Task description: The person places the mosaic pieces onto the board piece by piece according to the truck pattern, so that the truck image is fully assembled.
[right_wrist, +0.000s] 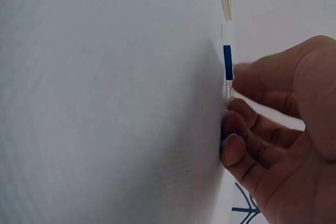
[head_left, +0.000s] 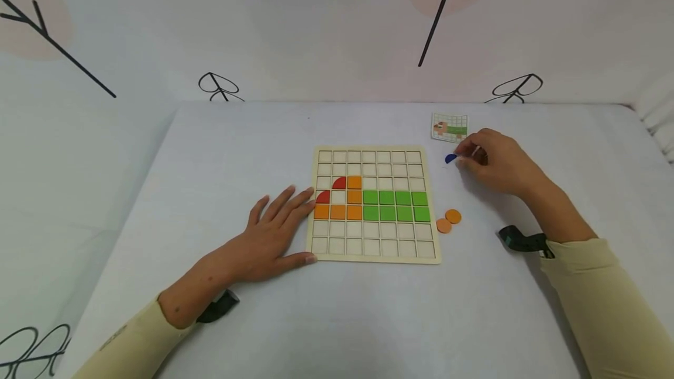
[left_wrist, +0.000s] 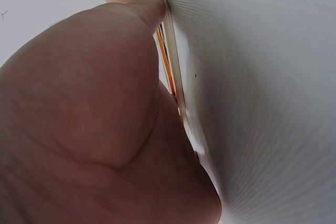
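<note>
In the head view, my right hand (head_left: 497,159) is at the right of the board, thumb and fingertips at a small blue half-round piece (head_left: 450,158). The right wrist view shows this blue piece (right_wrist: 228,62) edge-on at the thumb tip, the other fingers curled below. My left hand (head_left: 274,238) lies with fingers spread at the left edge of a pale square grid board (head_left: 376,255), fingertips and thumb touching its rim. Green squares (head_left: 395,206), orange squares (head_left: 354,196) and two red quarter-round pieces (head_left: 323,197) sit in the board's cells.
Two orange round pieces (head_left: 453,216) lie on the white tabletop (head_left: 237,139), close to the board's right edge. A small picture card (head_left: 449,127) with a grid pattern is behind the right fingertips. A printed backdrop (head_left: 337,40) rises behind the table.
</note>
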Available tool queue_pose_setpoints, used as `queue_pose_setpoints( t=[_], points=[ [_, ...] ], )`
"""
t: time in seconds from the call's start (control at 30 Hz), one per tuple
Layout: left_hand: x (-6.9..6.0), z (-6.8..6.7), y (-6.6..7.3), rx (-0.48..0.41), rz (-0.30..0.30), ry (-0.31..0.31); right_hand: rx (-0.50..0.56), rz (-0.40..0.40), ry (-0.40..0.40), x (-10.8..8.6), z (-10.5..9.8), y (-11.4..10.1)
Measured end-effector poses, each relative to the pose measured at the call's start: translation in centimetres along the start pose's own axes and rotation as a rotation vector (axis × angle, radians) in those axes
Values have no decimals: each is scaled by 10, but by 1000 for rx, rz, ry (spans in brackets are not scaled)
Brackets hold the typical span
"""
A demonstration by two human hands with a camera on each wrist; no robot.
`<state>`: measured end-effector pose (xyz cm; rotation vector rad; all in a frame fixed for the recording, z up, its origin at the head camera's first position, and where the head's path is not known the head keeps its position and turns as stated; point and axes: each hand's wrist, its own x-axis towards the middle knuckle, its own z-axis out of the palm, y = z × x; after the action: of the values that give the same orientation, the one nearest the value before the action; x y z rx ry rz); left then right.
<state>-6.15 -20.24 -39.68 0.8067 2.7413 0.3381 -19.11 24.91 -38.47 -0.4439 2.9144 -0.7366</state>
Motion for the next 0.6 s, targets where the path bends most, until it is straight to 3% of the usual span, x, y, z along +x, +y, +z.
queue_pose_setpoints(
  t=[0.2, 0.6],
  points=[
    [0, 0, 0, -2, 3, 2, -9, -109, 5, 0, 2, -1],
    [0, 1, -2, 2, 9, 2, -40, -139, -41, 4, 8, -9]
  ],
)
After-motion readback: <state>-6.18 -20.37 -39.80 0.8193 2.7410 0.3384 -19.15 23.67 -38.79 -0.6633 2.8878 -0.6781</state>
